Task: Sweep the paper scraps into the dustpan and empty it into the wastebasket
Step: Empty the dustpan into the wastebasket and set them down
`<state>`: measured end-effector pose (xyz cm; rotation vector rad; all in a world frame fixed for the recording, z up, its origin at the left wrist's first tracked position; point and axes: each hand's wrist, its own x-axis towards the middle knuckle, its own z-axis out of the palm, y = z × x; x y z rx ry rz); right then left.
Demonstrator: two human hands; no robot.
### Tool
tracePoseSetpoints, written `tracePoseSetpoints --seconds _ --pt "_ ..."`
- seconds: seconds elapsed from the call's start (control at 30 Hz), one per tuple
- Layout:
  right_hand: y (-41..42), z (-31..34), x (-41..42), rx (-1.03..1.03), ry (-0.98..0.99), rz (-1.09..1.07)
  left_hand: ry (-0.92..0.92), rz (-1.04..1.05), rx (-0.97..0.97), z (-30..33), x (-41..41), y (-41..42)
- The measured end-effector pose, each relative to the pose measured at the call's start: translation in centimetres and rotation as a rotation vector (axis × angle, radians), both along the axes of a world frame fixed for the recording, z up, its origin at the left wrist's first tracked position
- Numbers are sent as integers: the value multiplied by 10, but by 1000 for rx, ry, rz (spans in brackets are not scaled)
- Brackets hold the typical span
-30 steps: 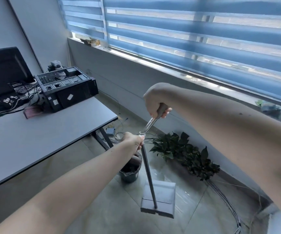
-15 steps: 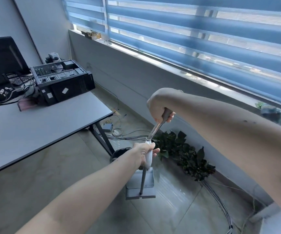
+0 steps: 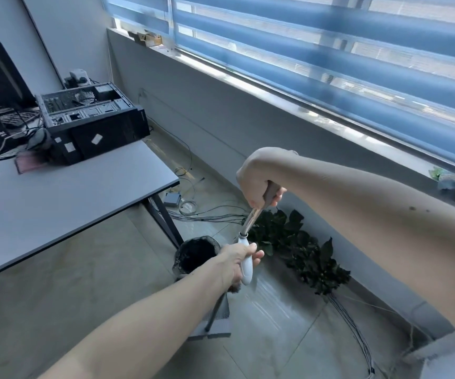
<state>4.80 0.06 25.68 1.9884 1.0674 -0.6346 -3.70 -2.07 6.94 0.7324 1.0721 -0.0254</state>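
Note:
A grey dustpan [image 3: 219,321] hangs low over the tiled floor on a long pole, right beside the dark wastebasket [image 3: 196,255]. My left hand [image 3: 239,262] is shut around the pole's white grip [image 3: 246,272]. My right hand [image 3: 256,184] is shut on the grey top grip, with a shiny metal rod [image 3: 251,221] running between the two hands. My left forearm hides the near part of the wastebasket and part of the dustpan. No paper scraps show on the floor or in the pan.
A grey desk [image 3: 56,203] with an open computer case [image 3: 92,121] and a monitor stands at the left, its leg next to the wastebasket. Leafy plants [image 3: 300,253] and loose cables [image 3: 207,214] lie along the wall under the window blinds [image 3: 330,50].
The dustpan has swung left, from the open floor to right beside the wastebasket. Both hands followed, and my left hand slid down onto the white grip.

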Motion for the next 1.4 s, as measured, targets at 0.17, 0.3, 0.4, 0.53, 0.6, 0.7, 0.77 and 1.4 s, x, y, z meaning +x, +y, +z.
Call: tracePoseSetpoints --seconds 0.17,0.3,0.4,0.53,0.6,0.7,0.77,1.4 --pt "18 -21 4 -31 40 -19 -37 53 -113 -16 7 8" --pt "25 -38 4 -38 53 65 25 33 -205 -23 16 16" --pt "28 -52 7 -55 55 117 85 63 -287 -33 24 22" --pt "31 -70 19 -39 77 193 146 137 -345 -57 38 33" --pt "32 -77 27 -40 87 242 157 187 -355 -70 49 37" --pt "37 -90 41 -50 119 306 149 245 -337 -90 69 40" --pt "41 -99 53 -57 142 352 157 270 -338 -105 82 40" --pt "59 -162 114 -337 454 208 53 749 -403 -217 122 11"
